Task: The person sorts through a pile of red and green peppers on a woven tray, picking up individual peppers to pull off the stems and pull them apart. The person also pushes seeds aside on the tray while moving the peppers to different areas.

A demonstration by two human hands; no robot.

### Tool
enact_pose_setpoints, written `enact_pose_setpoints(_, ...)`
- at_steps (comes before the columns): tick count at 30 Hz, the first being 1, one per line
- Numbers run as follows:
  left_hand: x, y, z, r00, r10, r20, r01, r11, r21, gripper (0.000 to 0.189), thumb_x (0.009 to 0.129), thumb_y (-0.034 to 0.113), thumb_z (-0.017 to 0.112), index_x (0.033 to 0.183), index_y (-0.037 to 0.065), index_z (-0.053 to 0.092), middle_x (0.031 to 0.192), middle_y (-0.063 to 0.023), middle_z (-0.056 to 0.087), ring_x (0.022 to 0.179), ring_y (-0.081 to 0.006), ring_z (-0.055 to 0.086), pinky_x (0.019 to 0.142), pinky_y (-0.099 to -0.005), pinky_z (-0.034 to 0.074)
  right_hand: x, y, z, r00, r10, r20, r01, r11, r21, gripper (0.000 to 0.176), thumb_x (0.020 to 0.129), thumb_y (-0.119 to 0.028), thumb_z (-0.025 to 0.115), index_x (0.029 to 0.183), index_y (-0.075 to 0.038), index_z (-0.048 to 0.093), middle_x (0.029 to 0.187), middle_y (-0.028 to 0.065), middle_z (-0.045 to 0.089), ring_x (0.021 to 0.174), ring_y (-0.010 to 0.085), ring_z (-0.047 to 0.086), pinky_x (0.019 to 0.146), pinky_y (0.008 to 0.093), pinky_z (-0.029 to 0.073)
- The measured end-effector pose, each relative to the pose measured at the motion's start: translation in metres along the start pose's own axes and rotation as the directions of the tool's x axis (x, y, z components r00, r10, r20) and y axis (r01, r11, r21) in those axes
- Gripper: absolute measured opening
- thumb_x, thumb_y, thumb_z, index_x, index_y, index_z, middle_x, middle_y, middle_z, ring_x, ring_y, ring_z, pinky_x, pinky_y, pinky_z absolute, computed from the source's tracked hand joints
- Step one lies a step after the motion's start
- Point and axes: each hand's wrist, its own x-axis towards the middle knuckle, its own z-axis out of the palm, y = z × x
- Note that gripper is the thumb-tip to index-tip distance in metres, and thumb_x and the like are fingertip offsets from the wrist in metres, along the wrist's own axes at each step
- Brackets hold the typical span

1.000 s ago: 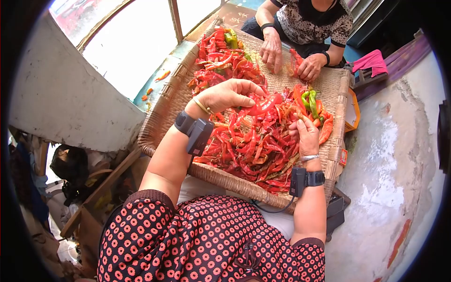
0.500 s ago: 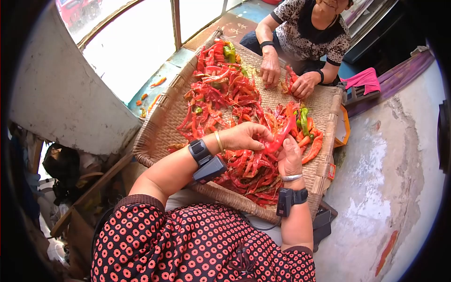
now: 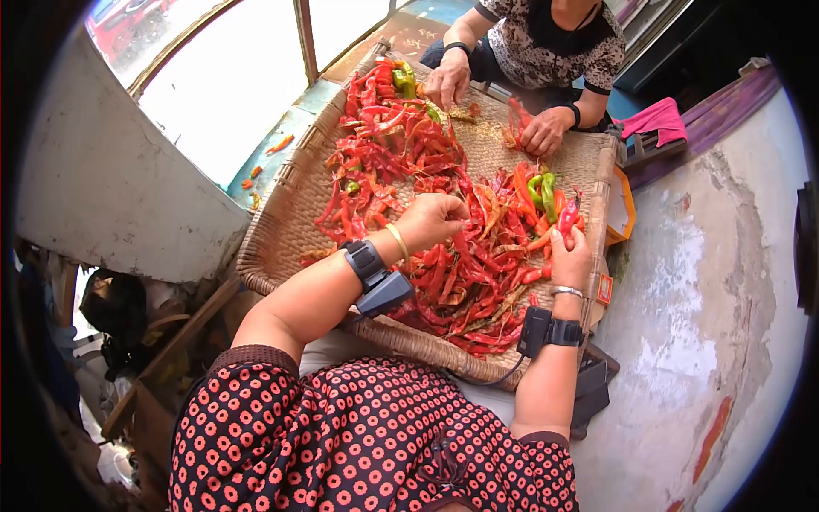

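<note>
Red chili peppers [image 3: 401,136] lie heaped in a wide woven tray [image 3: 286,192]. My right hand [image 3: 572,256] pinches a red pepper [image 3: 569,218] near the tray's right edge, beside green peppers [image 3: 542,189]. Over the middle of the heap is my left hand [image 3: 429,224], its fingers bent and pressed together; whatever they hold, if anything, is too small to name. More green peppers [image 3: 404,79] rest at the tray's far left corner.
Across the tray sits another person [image 3: 559,51], one hand at the rim and the other by red peppers. A pink cloth [image 3: 655,122] hangs at the right. Loose peppers [image 3: 280,144] lie on the ledge at the left.
My right hand has moved right with the red pepper, away from my left hand. My left hand has drawn back slightly to the left. The other person's hand has shifted left.
</note>
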Motion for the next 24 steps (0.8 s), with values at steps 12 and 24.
enact_pose_setpoints(12, 0.003, -0.015, -0.006, 0.929, 0.334, -0.159, -0.214, 0.836, 0.506, 0.021, 0.069, 0.013, 0.060, 0.090, 0.009, 0.059, 0.095, -0.0095, 0.054, 0.087, -0.0287, 0.051, 0.075, -0.0362, 0.044, -0.035, -0.023, 0.043, 0.877, -0.379, 0.296, 0.451, 0.862, -0.232, 0.042, 0.072, -0.029, 0.064, 0.106, -0.007, 0.053, 0.097, 0.0124, 0.055, 0.093, 0.0299, 0.050, 0.083, 0.0398, 0.039)
enact_pose_setpoints(24, -0.009, -0.014, 0.007, 0.904, 0.374, 0.208, -0.404, 0.590, 0.699, 0.020, 0.072, 0.030, 0.059, 0.085, 0.015, 0.064, 0.107, -0.0040, 0.050, 0.101, -0.0238, 0.044, 0.085, -0.0381, 0.036, -0.057, -0.030, 0.061, 0.576, -0.608, 0.546, 0.636, 0.753, 0.169, 0.032, 0.075, -0.019, 0.057, 0.105, -0.008, 0.052, 0.106, 0.0097, 0.052, 0.100, 0.0281, 0.048, 0.082, 0.0402, 0.039)
